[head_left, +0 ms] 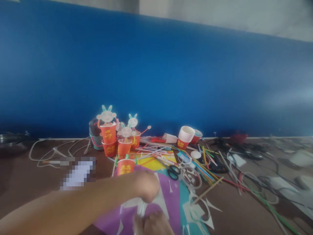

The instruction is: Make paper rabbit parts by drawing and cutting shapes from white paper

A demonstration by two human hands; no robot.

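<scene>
- White paper (162,203) lies beneath and between the hands, on a purple sheet (175,197).
- Blue wall (156,71) fills the background, pale grey above it.
- Brown tabletop (241,212) runs along its foot, cluttered at right.
- Left hand (148,186) and right hand (156,224) look curled; blur hides whether they grip anything.
- Red paper cups (126,167) stand beyond them.
- Black-handled scissors (173,172) lie nearby.

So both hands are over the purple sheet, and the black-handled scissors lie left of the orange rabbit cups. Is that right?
Not quite: in the head view, the black-handled scissors lie right of the orange rabbit cups. The left hand and right hand are over the purple sheet.
</scene>
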